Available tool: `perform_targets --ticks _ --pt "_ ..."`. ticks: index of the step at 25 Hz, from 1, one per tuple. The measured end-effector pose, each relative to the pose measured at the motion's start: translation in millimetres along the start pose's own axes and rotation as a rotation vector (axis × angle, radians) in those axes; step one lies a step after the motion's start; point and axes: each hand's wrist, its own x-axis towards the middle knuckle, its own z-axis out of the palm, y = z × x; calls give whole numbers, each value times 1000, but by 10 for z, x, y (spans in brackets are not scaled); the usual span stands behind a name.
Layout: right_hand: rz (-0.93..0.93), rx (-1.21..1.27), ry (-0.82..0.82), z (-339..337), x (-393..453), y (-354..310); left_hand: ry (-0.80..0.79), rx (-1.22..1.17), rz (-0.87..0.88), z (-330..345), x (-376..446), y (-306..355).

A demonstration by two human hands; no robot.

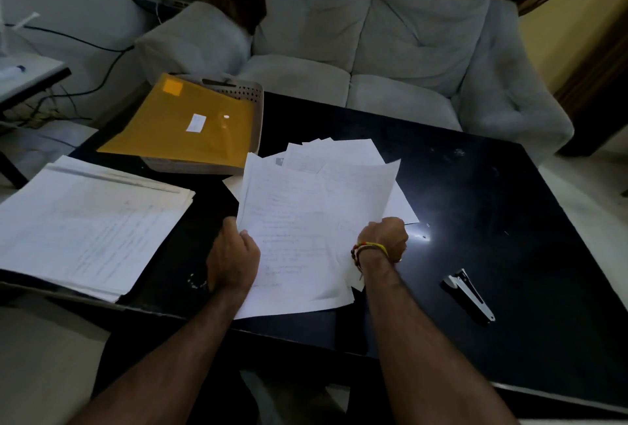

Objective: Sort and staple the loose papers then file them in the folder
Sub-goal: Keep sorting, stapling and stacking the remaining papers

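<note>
Stapler (pixel 470 295), black and white, lies on the dark table (pixel 475 186) right of both hands, apart from them. Yellow folder (pixel 190 125) rests on a perforated grey tray (pixel 253 98) at far left; a stacked paper pile (pixel 88 224) lies nearer. Grey sofa (pixel 373 50) behind. Loose papers (pixel 316 220), fanned, lie mid-table: left hand (pixel 232 256) grips their left edge, right hand (pixel 384 241) their right, fingers curled on the sheets.
</note>
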Motion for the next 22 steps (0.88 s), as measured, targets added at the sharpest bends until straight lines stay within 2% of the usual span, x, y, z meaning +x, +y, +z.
perform_targets --ticks 5,10,12,14,16,19,22 --pt "-192 50 73 -266 -52 -30 -4 -53 11 -25 -5 -1" --pt "-380 306 330 -928 10 -548 -15 -105 -4 -32 -2 -15" --pt "-421 406 369 -1156 40 -827 -39 -142 -8 -35 1 -25" --pt "-437 446 286 -1167 61 -1027 -70 -190 -27 -64 6 -51" --pt "-470 438 102 -927 26 -1024 -84 -242 -31 -96 16 -63" --pt "-390 312 -225 -312 -142 -591 -24 -332 -49 -158 16 -45" --pt "-288 127 -303 119 -255 -46 5 -562 -164 -167 7 -44"
